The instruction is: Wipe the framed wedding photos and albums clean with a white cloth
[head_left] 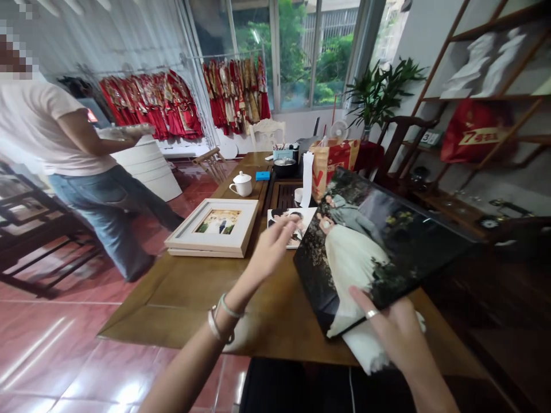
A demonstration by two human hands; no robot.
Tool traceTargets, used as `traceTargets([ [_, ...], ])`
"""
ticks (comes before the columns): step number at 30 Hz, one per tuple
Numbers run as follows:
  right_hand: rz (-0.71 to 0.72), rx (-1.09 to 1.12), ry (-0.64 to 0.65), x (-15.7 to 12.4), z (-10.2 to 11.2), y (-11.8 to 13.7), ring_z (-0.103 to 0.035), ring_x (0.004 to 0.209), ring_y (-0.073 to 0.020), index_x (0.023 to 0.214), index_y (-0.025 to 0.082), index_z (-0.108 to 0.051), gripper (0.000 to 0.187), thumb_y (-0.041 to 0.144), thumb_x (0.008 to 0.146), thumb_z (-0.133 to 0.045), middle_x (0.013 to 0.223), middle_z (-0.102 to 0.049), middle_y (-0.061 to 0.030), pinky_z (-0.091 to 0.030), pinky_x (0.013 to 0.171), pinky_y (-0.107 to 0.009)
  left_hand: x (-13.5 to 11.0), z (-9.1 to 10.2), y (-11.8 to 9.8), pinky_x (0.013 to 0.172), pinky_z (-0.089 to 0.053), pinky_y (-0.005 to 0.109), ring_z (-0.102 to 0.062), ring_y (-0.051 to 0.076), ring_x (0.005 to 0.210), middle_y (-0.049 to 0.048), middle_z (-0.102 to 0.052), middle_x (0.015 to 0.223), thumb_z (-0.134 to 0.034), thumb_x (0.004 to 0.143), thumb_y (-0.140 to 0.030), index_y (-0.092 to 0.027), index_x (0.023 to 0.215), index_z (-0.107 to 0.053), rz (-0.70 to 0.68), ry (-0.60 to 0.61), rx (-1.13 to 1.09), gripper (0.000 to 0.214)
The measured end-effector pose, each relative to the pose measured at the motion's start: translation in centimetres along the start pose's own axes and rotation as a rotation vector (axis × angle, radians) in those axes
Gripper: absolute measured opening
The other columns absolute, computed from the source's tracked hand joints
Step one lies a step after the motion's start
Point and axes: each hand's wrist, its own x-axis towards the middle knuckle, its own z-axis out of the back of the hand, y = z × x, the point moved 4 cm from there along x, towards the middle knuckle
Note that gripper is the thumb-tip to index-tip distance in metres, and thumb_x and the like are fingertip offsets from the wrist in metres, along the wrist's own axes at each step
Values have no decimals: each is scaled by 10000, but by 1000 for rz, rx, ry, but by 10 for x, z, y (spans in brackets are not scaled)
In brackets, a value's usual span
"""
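My right hand (398, 324), with a ring on it, grips the near edge of a large glossy wedding photo panel (359, 241), thumb on the picture side. The panel is tilted above the table and shows a couple, one in a long white gown. A crumpled white cloth (365, 347) shows beneath the panel, against my right hand; I cannot tell whether that hand also holds it. My left hand (273, 246) is raised left of the panel, fingers stretched out and holding nothing. Behind it lies a smaller photo print (306, 218), partly hidden.
Framed photos (210, 228) lie stacked on the wooden table (172, 298) at left. Behind them are a white lidded cup (242, 184), a blue box (262, 176), a dark bowl (285, 167) and a paper bag (327, 163). A person (86, 149) stands at left beyond the table.
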Motion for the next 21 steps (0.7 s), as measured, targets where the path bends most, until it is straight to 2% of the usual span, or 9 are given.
traceTargets([
  [1, -72, 53, -58, 0, 3, -8, -686, 936, -318, 854, 195, -709, 232, 389, 727, -713, 757, -741, -55, -567, 813, -369, 12, 5, 20, 982, -458, 320, -588, 231, 1189, 86, -618, 1308, -401, 967, -383, -181, 1246, -581, 113, -77, 149, 388],
  [3, -201, 214, -135, -2, 6, -24, -669, 1001, -307, 866, 186, -692, 274, 381, 683, -754, 860, -748, -59, -549, 876, -374, 35, 10, 53, 990, -437, 366, -574, 295, 1199, 154, -635, 1261, -550, 888, -407, -130, 1216, -580, 237, -119, 245, 431],
  [6, -309, 471, -124, -10, 0, -38, -652, 1052, -299, 888, 186, -674, 287, 331, 663, -775, 946, -741, -54, -545, 905, -385, 60, 6, 86, 994, -408, 420, -531, 369, 1234, 220, -617, 1256, -713, 743, -451, -108, 1192, -560, 370, -137, 344, 585],
  [10, -413, 596, -97, -26, -5, -44, -668, 1038, -300, 1044, 201, -657, 382, 338, 702, -762, 995, -743, -46, -588, 835, -400, 79, -4, 110, 1003, -359, 499, -398, 482, 1311, 373, -467, 1337, -856, 546, -423, -5, 1219, -488, 498, -190, 452, 874],
  [12, -416, 591, -89, -32, -5, -43, -668, 1051, -293, 1123, 218, -634, 433, 347, 725, -748, 1040, -741, -36, -601, 816, -387, 87, -3, 117, 994, -371, 466, -403, 476, 1308, 359, -482, 1329, -892, 476, -401, -11, 1183, -515, 520, -195, 463, 891],
  [14, -419, 579, -72, -36, -4, -41, -678, 1033, -286, 1136, 229, -631, 438, 354, 733, -745, 1045, -742, -24, -619, 774, -369, 93, 2, 124, 948, -416, 396, -495, 430, 1244, 276, -606, 1221, -905, 454, -402, -60, 1064, -596, 529, -169, 434, 765],
  [17, -483, 612, -71, -43, -1, -36, -703, 960, -271, 1102, 232, -648, 445, 356, 695, -781, 981, -751, -15, -631, 722, -343, 99, 13, 131, 850, -470, 344, -616, 372, 1078, 160, -714, 965, -890, 520, -407, -97, 860, -662, 535, -124, 344, 514],
  [19, -551, 650, -113, -47, 1, -31, -708, 937, -268, 1115, 229, -649, 500, 346, 657, -811, 955, -755, -21, -623, 741, -345, 101, 18, 132, 832, -500, 363, -640, 309, 1014, 115, -698, 979, -799, 701, -403, -92, 915, -664, 520, -111, 261, 401],
  [21, -611, 672, -156, -49, 3, -26, -701, 953, -292, 1151, 220, -645, 570, 347, 626, -829, 964, -759, -39, -601, 800, -392, 102, 19, 130, 839, -528, 396, -634, 245, 998, 88, -648, 1101, -652, 868, -361, -116, 1084, -624, 482, -110, 152, 327],
])
